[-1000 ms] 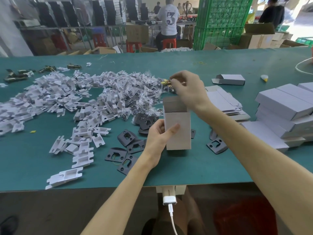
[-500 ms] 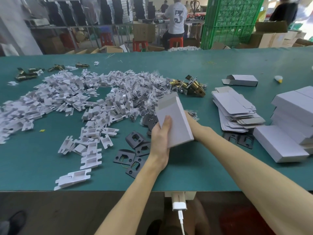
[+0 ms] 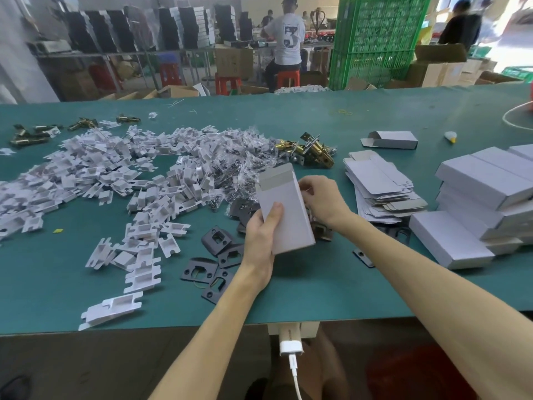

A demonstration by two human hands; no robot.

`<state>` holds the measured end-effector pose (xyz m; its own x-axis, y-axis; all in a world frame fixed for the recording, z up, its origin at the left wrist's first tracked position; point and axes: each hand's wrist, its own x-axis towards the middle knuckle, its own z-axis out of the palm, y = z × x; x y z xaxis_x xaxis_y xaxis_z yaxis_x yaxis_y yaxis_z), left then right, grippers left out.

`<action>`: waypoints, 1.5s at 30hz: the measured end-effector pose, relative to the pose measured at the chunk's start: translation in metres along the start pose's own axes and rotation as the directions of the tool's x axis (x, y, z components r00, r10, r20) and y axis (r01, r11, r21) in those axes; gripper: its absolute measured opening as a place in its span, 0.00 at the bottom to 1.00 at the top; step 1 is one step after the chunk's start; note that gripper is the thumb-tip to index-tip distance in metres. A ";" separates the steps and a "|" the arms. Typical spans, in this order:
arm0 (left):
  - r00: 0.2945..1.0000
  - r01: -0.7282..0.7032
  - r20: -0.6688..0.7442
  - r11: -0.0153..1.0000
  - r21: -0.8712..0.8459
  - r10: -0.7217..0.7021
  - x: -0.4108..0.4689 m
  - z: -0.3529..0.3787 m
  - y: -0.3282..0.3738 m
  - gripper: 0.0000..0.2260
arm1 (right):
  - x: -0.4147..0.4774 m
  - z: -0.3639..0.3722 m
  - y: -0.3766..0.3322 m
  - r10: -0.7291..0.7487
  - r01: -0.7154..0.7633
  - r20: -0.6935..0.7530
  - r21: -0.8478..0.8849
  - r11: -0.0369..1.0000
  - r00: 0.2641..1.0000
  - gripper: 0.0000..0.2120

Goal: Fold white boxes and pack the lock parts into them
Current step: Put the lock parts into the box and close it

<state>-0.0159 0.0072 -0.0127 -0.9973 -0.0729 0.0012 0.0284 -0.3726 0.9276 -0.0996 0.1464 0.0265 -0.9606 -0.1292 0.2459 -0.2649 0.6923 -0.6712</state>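
My left hand [image 3: 261, 238] grips a folded white box [image 3: 288, 215] from below, thumb across its front, the box tilted with its open top flap pointing away. My right hand [image 3: 323, 199] is at the box's right edge, fingers curled against its side; what they pinch is hidden. Brass lock latches [image 3: 313, 151] lie just beyond the box. Black strike plates [image 3: 215, 241] lie under and left of my hands. A big pile of white card inserts [image 3: 101, 174] and bagged screws [image 3: 239, 160] spreads to the left.
Flat unfolded boxes [image 3: 377, 183] are stacked right of my hands. Closed white boxes [image 3: 478, 197] are piled at the far right, and one open box [image 3: 390, 140] lies behind. More brass parts [image 3: 31, 134] sit far left. The green table's [image 3: 317, 290] front edge is near.
My right hand left the brass latches, passed behind the box and now sits at its right edge. The box was lifted and tilted in my left hand.
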 end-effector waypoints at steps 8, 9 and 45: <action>0.999 0.019 0.042 0.998 0.066 -0.022 -0.003 0.003 -0.002 0.18 | -0.013 -0.045 -0.011 0.197 -0.125 -0.119 0.445 0.887 0.973 0.09; 0.999 0.017 0.048 0.997 0.076 -0.020 -0.004 0.003 -0.002 0.18 | -0.015 -0.052 -0.016 0.192 -0.098 -0.151 0.477 0.873 0.970 0.09; 0.992 -0.015 0.123 0.989 0.150 -0.004 -0.005 0.003 -0.005 0.20 | -0.042 -0.048 -0.054 -0.325 0.333 0.076 -0.299 0.894 0.942 0.07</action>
<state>-0.0111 0.0121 -0.0162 -0.9982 0.0425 0.0434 0.0325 -0.2290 0.9729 -0.0409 0.1487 0.0861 -0.8255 -0.4014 0.3968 -0.5319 0.7884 -0.3090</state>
